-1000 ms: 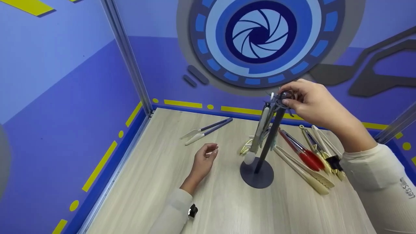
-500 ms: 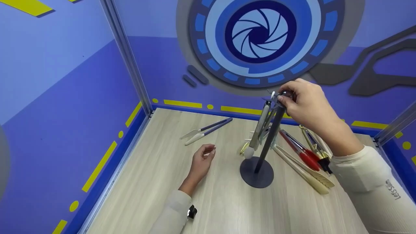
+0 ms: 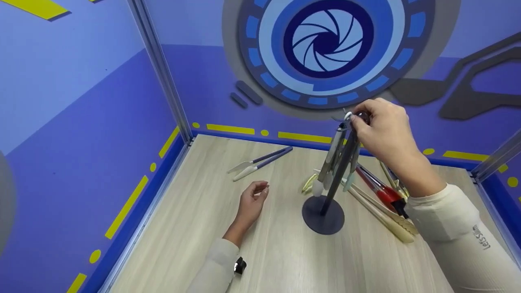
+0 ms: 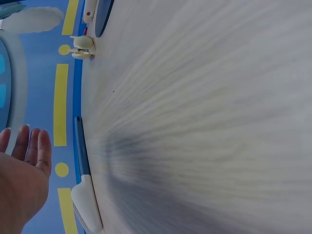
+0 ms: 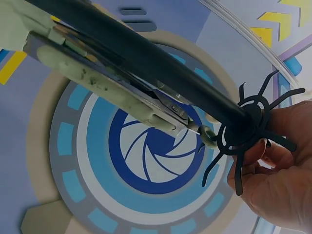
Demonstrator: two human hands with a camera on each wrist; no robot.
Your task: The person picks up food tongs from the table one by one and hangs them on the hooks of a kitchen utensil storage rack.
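Note:
My right hand (image 3: 384, 132) grips the top of a dark utensil stand (image 3: 335, 185), at its knob and hooks. In the right wrist view the fingers of that hand (image 5: 280, 180) curl behind the black hook wheel (image 5: 251, 122). Tongs with pale green grips (image 5: 102, 92) hang from a hook along the pole; other hanging utensils partly overlap them. My left hand (image 3: 252, 200) lies at the table left of the stand, fingers loosely bent, holding nothing. Beyond it lie blue-handled tongs with pale tips (image 3: 260, 163).
Right of the stand lie red tongs (image 3: 384, 193) and long cream tongs (image 3: 384, 219), partly hidden by the right forearm. A small pale yellow utensil (image 3: 309, 183) lies behind the stand. Blue walls (image 3: 195, 81) enclose the wooden table (image 3: 268, 252) at the back and sides.
My right hand has closed in on the stand's top and its forearm has swung left. The hook wheel has turned, and the hanging tongs have shifted round the pole. The left hand has barely moved.

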